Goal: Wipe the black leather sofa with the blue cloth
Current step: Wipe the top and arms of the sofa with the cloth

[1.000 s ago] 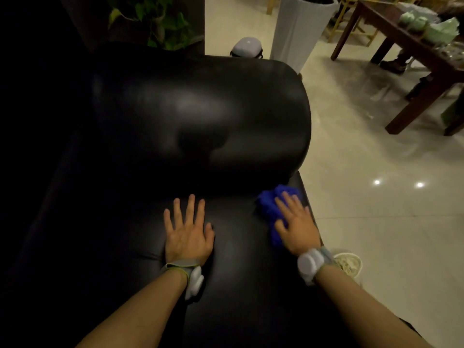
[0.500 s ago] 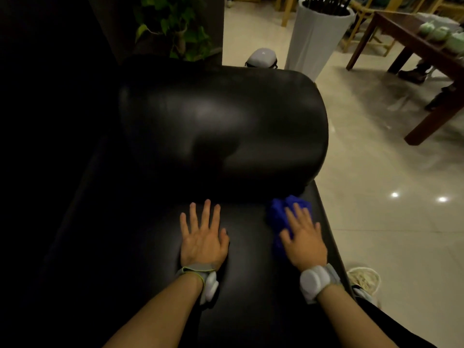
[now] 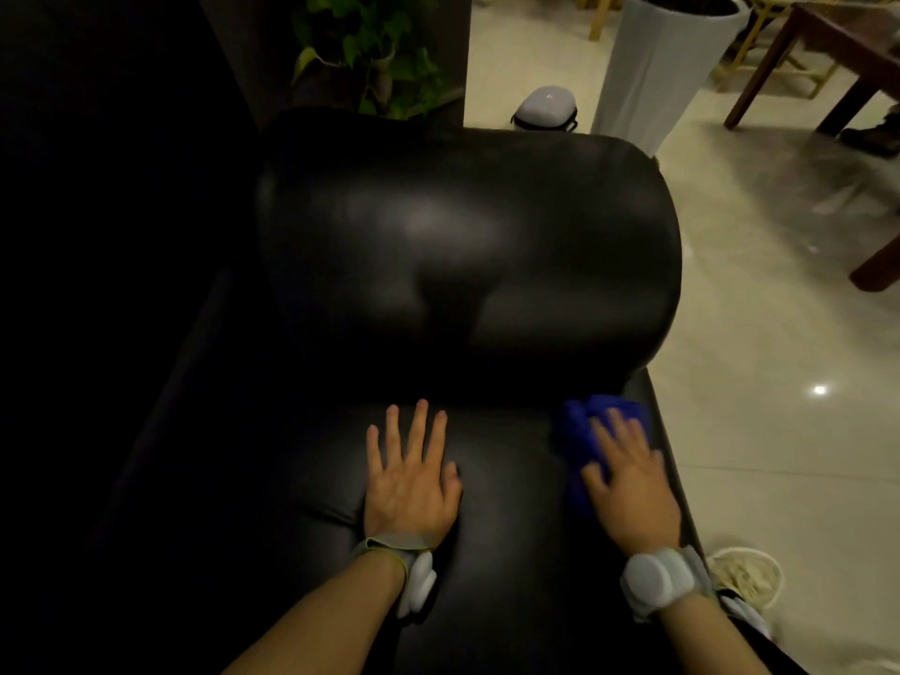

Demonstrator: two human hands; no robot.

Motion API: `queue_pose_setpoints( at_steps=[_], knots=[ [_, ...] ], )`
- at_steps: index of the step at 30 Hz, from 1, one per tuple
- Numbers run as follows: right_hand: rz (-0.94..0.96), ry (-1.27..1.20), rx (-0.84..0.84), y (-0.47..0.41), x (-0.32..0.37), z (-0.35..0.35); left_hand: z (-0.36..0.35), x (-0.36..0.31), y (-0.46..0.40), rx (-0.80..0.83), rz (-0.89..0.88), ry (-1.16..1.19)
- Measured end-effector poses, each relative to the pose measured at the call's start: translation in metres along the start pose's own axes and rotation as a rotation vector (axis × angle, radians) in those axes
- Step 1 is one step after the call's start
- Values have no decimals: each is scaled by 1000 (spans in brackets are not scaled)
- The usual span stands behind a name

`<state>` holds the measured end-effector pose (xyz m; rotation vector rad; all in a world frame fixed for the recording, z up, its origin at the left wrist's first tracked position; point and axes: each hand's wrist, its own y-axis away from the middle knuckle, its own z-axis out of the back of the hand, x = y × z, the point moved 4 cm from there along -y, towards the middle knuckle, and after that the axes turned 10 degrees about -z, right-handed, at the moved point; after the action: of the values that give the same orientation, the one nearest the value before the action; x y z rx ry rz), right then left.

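The right hand (image 3: 630, 484) is pressing flat-fingered on the blue cloth (image 3: 584, 431) at the sofa (image 3: 462, 246) seat's right edge, left hand (image 3: 411, 479) lying flat, grip wide, with most leather seemingly left to wipe.

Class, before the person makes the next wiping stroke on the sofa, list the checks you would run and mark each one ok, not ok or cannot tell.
1. Right hand flat on the blue cloth: ok.
2. Cloth lies on the black leather sofa seat: ok.
3. Left hand braced flat on the seat, apart from the cloth: ok.
4. Seat leftward free of objects: cannot tell, too dark.
5. Cloth damp or clean: cannot tell.
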<state>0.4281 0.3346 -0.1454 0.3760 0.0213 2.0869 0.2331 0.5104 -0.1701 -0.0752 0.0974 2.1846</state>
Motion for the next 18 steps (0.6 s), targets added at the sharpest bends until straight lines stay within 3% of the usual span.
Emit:
queue_pose_setpoints(
  at_steps=[2,4,8,10,13,16,18],
  knots=[
    [-180,32,-60,-3,0,3,1,-1,2,-8,-10,-4],
    [-153,39,-58,9,29,-2,5,-1,3,13,-16,-1],
    [404,48,112,55,88,-15,12,3,-1,121,-7,49],
    [493,95,195,65,87,-16,14,11,-6,178,-47,148],
    [335,99,218,57,58,-14,25,38,1,199,-56,387],
    [93,42,215,44,45,-3,28,90,23,181,283,327],
    [-60,12,159,41,56,-2,17,122,42,315,389,258]
  ],
)
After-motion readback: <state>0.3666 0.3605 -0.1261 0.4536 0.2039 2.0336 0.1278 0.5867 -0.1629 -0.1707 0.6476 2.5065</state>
